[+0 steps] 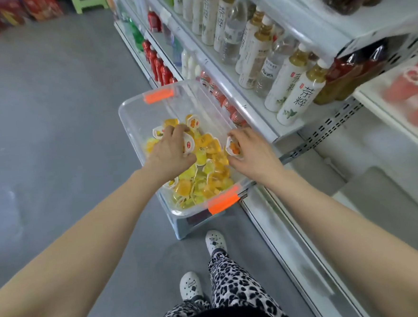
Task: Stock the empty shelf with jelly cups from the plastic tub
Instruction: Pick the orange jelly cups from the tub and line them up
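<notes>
Both hands are down in the tub (135, 114), which sits on a pale stool (183, 225) on the floor beside the shelving. The cups (204, 173), yellow and orange, lie loose in a heap in its near half. The left hand (170, 148) is curled round a white cup (188, 145) with its fingertips reaching for more. The right hand (249, 148) pinches an orange cup (234, 148) at the heap's right edge. The empty shelf (392, 207) lies low on the right, under the tier of bottles (297, 95).

Likely troubles:
- The tub looks wider than the stool and overhangs it, so weight pressed on the near rim or a knock from a knee could tip it and spill the heap on the floor.
- The left hand seems to be gathering several cups; smooth little cups packed in one palm can slip out on the way across.
- The way to the shelf passes just below the tier of bottles, and a raised wrist or elbow could topple the front ones.
- A hard squeeze could buckle a thin cup wall or lift a sealed lid.
- Cups dropped on a bare shelf may roll or land lid-down.

Writing: the nearest bottle label reads 茶粹 in large dark characters, and the same two characters show on bottles higher up. The neighbouring label is only partly legible. The cup lids carry a small red mark, too small to read. The orange latches (159, 95) bear no visible text.
</notes>
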